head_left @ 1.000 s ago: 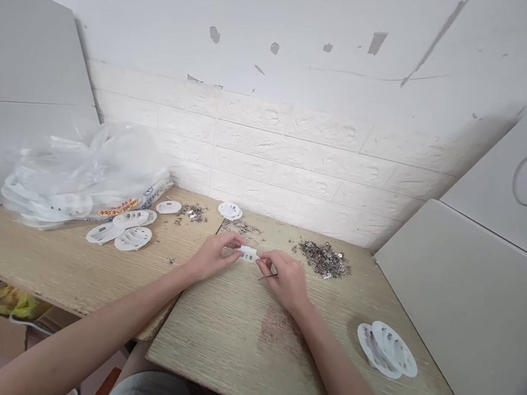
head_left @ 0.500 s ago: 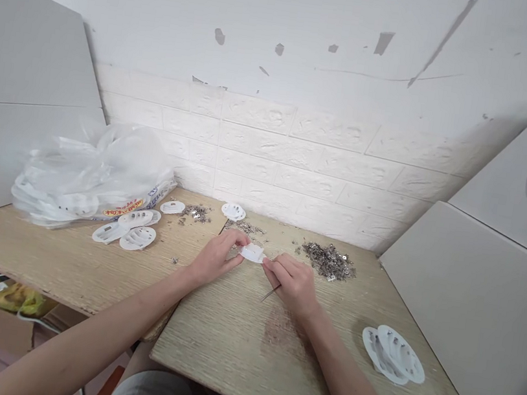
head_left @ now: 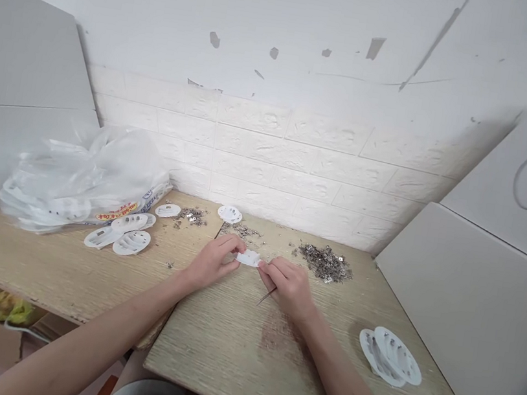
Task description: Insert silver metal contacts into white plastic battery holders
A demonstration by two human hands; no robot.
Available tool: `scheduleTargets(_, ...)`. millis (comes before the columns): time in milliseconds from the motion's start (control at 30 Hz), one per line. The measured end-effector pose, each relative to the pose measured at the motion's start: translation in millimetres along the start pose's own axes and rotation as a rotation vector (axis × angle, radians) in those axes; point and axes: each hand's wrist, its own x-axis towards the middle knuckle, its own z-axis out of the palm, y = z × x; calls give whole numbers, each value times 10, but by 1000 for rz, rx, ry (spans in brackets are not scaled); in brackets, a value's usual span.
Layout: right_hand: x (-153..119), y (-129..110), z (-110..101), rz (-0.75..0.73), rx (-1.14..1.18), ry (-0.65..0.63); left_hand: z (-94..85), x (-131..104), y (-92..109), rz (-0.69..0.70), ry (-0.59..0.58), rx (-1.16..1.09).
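Observation:
Between my hands, just above the table, is a white oval plastic piece [head_left: 248, 258]. My left hand [head_left: 216, 258] pinches its left end between thumb and fingers. At its right end, my right hand [head_left: 289, 284] has its fingertips against the edge. That hand is closed around a thin metal rod-like tool [head_left: 265, 297], whose shaft sticks out below the palm toward me. The rest of the tool is hidden in the fingers. A heap of small metal parts [head_left: 325, 263] lies to the right, beyond my right hand.
Two white oval pieces [head_left: 391, 357] overlap at the right. Several more ovals [head_left: 132, 242] lie left, beside a clear plastic bag [head_left: 80, 178] holding white pieces. Smaller metal scatterings [head_left: 193, 216] and another white oval [head_left: 230, 214] lie near the brick-pattern wall [head_left: 279, 154]. Grey panels [head_left: 469, 305] flank the table.
The view has shifted slightly. The white oval piece has tipped a little between my hands, which keep nearly the same hold on it.

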Motion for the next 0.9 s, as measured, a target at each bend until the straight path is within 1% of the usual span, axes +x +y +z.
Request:
scheduleTargets(267,-13,4,30,15,19,-9,2,12,20,-73,-7,-81)
scheduleTargets(533,-32,12,47,17,44,-33,-14,18,29,-89,-7,-137)
scheduleTargets(733,-60,25,67,20,45,-50,2,10,-18,-90,0,-154)
scheduleTargets(900,-95,44,98,41,88,-79,1,2,-36,-98,-9,-170)
